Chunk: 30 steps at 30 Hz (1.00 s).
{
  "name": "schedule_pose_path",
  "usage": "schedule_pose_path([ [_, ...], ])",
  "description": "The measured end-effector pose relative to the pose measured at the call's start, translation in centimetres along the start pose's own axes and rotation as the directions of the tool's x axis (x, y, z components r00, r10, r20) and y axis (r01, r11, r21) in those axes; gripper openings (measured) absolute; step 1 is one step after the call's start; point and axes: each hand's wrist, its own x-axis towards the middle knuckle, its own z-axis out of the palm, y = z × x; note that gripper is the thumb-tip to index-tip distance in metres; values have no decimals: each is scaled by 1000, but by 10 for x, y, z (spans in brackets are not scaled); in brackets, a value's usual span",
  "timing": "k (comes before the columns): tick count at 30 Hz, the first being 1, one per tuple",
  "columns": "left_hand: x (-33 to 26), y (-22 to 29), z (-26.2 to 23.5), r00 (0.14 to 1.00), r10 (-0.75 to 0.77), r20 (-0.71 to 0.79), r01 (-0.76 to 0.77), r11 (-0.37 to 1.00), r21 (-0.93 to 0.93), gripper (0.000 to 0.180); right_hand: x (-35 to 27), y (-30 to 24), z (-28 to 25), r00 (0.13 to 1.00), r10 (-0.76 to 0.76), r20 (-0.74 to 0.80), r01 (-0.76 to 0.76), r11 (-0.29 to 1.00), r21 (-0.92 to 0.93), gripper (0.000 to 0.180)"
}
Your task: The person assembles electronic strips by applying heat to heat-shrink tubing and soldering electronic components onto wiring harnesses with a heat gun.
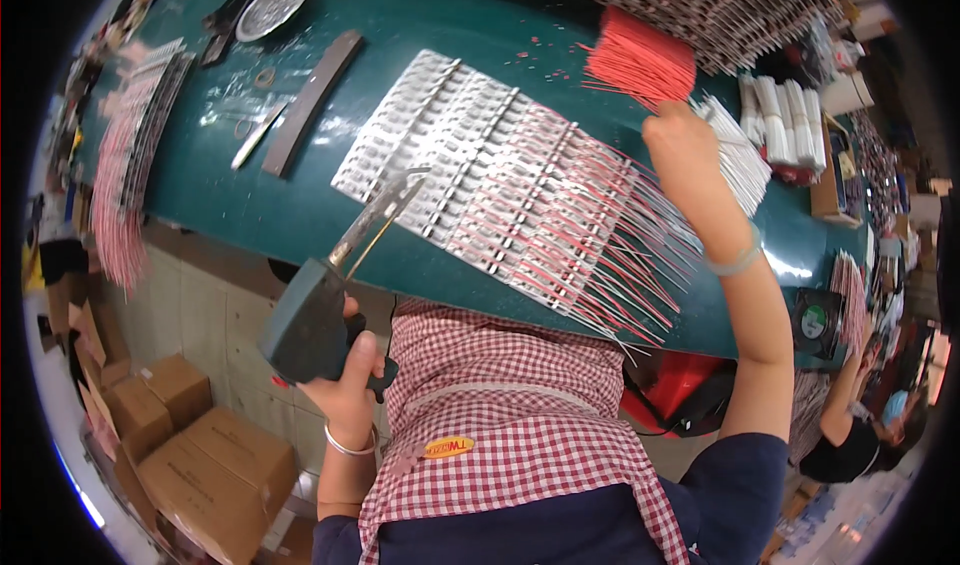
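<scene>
My left hand (345, 390) is wrapped round the dark green handle of a soldering gun (310, 310). Its metal tip, with a thin solder feed tube beside it, points up over the left part of a panel of metal strips (440, 155). Rows of small parts run across this panel, and red and white wires (610, 255) stick out from its right side. At the near end of a bundle of red wires (645, 60), my right hand (682, 140) is closed with the fingertips pinched on the wires. A bundle of white wires (738, 155) lies just right of that hand.
On the green table (225, 180) lie a dark bar (312, 105), white tweezers (258, 137) and a metal dish (274, 9). Wired strips (140, 165) hang over the left edge. More strips (700, 5) are stacked at the back. Cardboard boxes (215, 475) stand lower left; another person (850, 430) is at right.
</scene>
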Motion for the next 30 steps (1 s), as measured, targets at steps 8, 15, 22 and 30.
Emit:
schedule_pose_path([
  [8,-7,-11,-28,988,-153,-7,144,944,-297,45,-29,-98,-42,885,111,-451,243,716,654,21],
  [15,-22,-6,-31,983,-174,62,178,982,-70,42,-50,-182,-28,907,99,-410,275,598,753,27],
  [22,-36,-28,-42,997,-49,59,29,953,302,23,-54,-191,-24,912,78,-403,261,648,715,30],
  [30,-31,-31,-40,980,76,181,-145,904,401,21,-53,-191,-25,915,46,-400,269,667,694,29],
])
